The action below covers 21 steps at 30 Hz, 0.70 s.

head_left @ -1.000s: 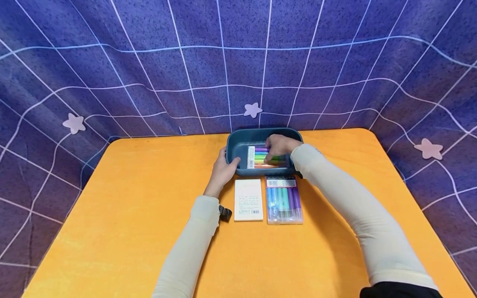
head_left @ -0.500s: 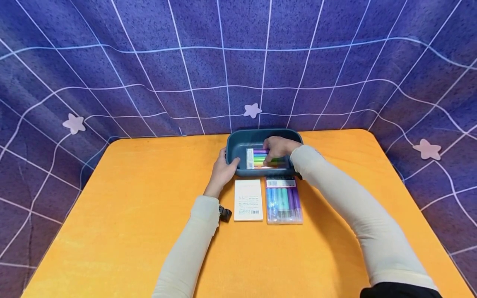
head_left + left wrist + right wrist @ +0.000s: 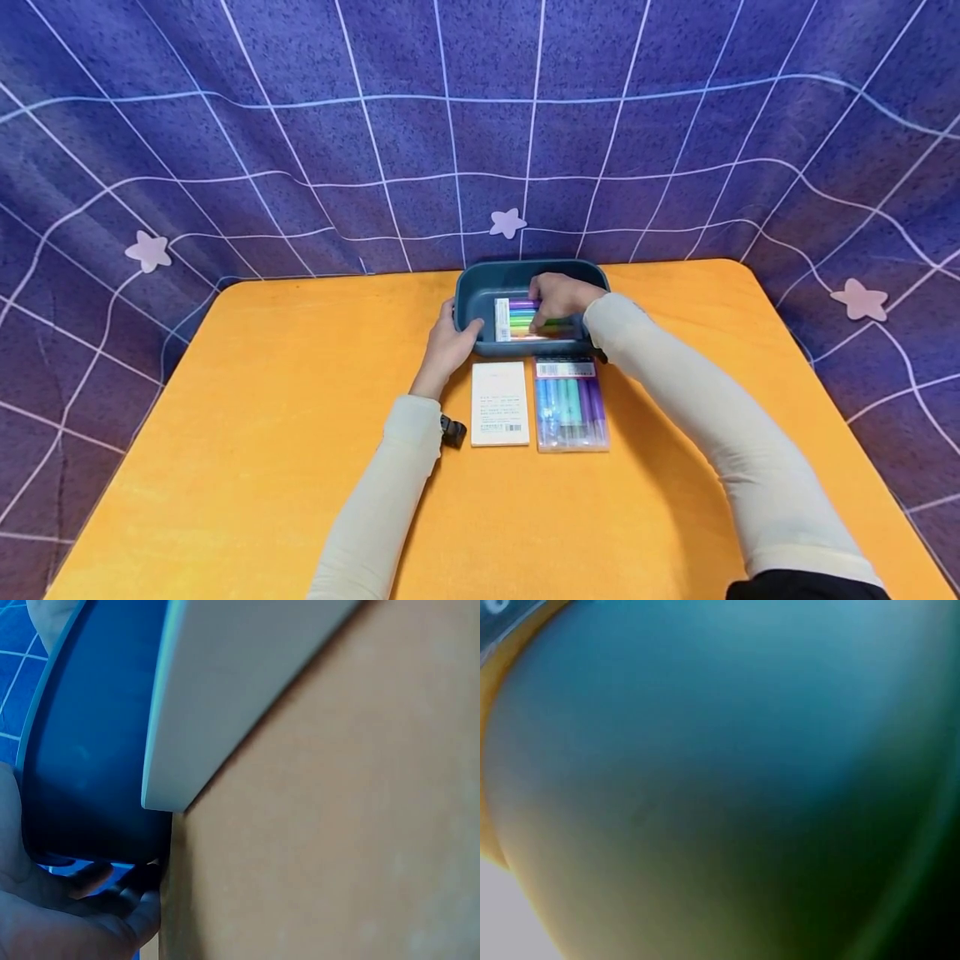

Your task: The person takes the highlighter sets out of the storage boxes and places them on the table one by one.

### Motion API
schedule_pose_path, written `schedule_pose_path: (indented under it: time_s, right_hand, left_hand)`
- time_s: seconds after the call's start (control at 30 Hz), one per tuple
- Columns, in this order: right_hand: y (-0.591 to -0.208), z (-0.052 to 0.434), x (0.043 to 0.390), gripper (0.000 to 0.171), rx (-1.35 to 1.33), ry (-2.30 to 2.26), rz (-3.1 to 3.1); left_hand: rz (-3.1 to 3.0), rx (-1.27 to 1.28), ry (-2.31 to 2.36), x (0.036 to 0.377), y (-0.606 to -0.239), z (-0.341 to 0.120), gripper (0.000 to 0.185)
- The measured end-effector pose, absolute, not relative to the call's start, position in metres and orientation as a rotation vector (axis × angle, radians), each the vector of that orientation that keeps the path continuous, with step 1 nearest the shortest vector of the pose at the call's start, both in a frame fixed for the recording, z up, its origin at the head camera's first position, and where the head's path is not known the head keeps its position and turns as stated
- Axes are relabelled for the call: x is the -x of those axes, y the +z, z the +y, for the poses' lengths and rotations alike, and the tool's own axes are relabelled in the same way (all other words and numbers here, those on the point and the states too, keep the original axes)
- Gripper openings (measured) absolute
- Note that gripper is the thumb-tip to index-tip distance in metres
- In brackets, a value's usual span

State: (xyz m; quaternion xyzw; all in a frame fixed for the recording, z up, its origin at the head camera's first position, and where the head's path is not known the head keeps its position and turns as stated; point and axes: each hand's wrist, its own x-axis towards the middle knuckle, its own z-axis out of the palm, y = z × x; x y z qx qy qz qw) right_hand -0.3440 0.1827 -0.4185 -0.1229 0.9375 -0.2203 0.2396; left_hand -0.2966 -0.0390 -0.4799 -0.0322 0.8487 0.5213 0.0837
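Observation:
A dark teal box (image 3: 471, 287) with rounded corners stands near the table's back edge. My left hand (image 3: 446, 343) grips its left end, thumb over the rim and fingers outside; in the left wrist view the fingers (image 3: 142, 919) lie against the outer wall. Inside the box is a clear pack of rainbow-coloured pens (image 3: 519, 320) with a white label. My right hand (image 3: 562, 298) reaches in and holds this pack, thumb and forefinger spread across it, covering its right part. The right wrist view is filled by the blurred box wall (image 3: 705, 712).
In front of the box lie a white booklet (image 3: 499, 404) with small print and a clear pack of blue, green and purple markers (image 3: 572, 408), side by side. The yellow table (image 3: 300, 417) meets a blue gridded curtain (image 3: 300, 142) behind.
The rainbow pen pack has shifted slightly left inside the box, with the right hand on it. The left hand has stayed on the box's left end.

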Motion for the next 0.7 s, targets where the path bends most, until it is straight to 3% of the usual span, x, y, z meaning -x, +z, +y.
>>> schedule_pose_path:
  time_s: [0.3,0.7]
  right_hand:
    - [-0.417,0.184,0.342,0.055,0.357,-0.616,2.581]
    - [-0.408,0.186,0.342,0.065,0.406,-0.661,2.557]
  left_hand:
    - [2.528,0.09,1.555,0.296,-0.479,-0.038,0.068]
    - [2.521,0.085,1.55,0.295,-0.478,-0.04,0.069]
